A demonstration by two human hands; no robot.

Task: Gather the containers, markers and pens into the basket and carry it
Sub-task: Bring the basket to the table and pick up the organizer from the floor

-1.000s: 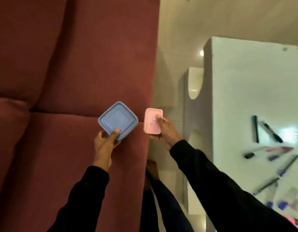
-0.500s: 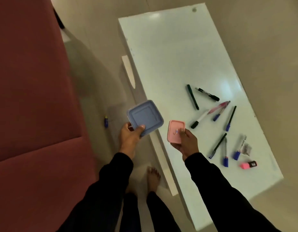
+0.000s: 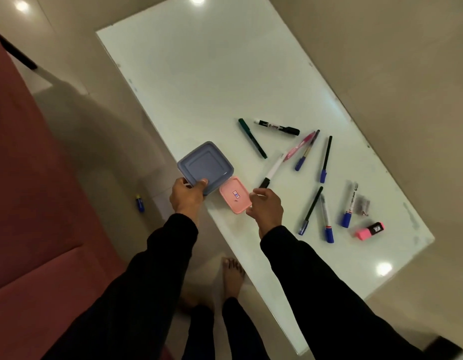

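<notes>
My left hand (image 3: 185, 197) grips the blue box (image 3: 205, 167) at the table's (image 3: 212, 74) near edge; my right hand (image 3: 265, 207) pinches the pink box (image 3: 235, 194) just beside it, over the tabletop. Both are square, lidded, and closed. No basket is in view, so I judge gathering is barely begun: pens (image 3: 313, 157) and markers (image 3: 348, 205) lie scattered on the table beyond my right hand.

A square blue container (image 3: 206, 167), lid up, sits at the left hand's (image 3: 186, 197) fingertips, pinched by thumb and fingers. A smaller pink container (image 3: 235, 195) lies just left of the right hand (image 3: 266, 207), touching it. Beyond and right of that hand, pens and markers (image 3: 313, 178) lie scattered, with a pink highlighter (image 3: 369, 231) farthest right.
</notes>
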